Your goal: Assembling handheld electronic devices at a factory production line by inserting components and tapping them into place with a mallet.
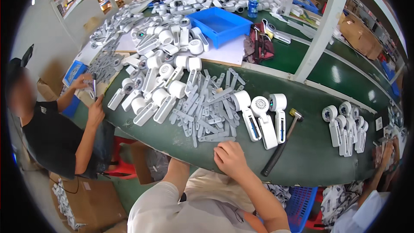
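The right hand (230,157) has fingers curled together near grey strips (206,111), the left's unseen; lifting strips singly seems wisest.

The white fans (268,131) look smooth, faintly glossy plastic; the grey strips (209,108), matt plastic. The far blue tray (233,35) looks plastic, the near-left box (97,203) matt cardboard.

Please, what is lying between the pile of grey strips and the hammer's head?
Three white handheld fans lie side by side between the grey strips and the hammer's head, as the head view shows.
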### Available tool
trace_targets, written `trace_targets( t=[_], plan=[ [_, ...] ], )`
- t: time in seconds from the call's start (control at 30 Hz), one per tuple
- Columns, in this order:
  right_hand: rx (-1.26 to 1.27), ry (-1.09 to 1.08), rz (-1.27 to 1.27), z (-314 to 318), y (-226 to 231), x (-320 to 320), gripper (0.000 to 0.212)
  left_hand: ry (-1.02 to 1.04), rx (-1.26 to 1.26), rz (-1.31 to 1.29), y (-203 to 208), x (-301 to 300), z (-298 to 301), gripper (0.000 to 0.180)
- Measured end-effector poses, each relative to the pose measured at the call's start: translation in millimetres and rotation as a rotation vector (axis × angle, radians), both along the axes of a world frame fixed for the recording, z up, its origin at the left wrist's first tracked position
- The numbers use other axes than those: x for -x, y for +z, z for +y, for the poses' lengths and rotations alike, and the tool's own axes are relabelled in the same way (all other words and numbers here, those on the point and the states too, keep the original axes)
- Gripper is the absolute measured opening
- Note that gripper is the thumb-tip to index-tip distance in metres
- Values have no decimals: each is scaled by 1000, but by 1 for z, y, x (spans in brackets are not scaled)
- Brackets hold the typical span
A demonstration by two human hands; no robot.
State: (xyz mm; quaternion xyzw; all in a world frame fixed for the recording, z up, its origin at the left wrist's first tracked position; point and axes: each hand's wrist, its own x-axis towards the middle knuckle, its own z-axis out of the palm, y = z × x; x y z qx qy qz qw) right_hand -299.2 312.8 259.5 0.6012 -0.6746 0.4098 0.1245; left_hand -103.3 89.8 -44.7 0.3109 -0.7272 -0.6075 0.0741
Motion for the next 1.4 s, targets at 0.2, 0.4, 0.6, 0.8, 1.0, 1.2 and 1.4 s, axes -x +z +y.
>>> trace_targets(
  t=[0.2, 0.4, 0.6, 0.8, 1.0, 1.2, 1.4],
  plan=[
    [76, -17, -23, 1, 7, -1, 21, -89, 281, 155, -1, 19, 25, 38],
    [-14, -183, 37, -4, 16, 3, 29, -69, 358, 100, 37, -3, 59, 33],
    [-52, -185, 79, -16, 3, 9, 20, 214, 309, 119, 201, -39, 107, 26],
    [186, -204, 119, -12, 14, 5, 7, 170, 483, 438, 291, -4, 144, 21],
    [324, -142, -112, 10, 49, -44, 8, 9, -63, 634, 291, 60, 149, 30],
    [198, 12, -416, 32, 32, -25, 13, 21, -376, 779, 293, 86, 170, 36],
    [69, 7, -509, 42, 29, -12, 16, 25, -470, 714, 319, 100, 190, 70]
  ],
)
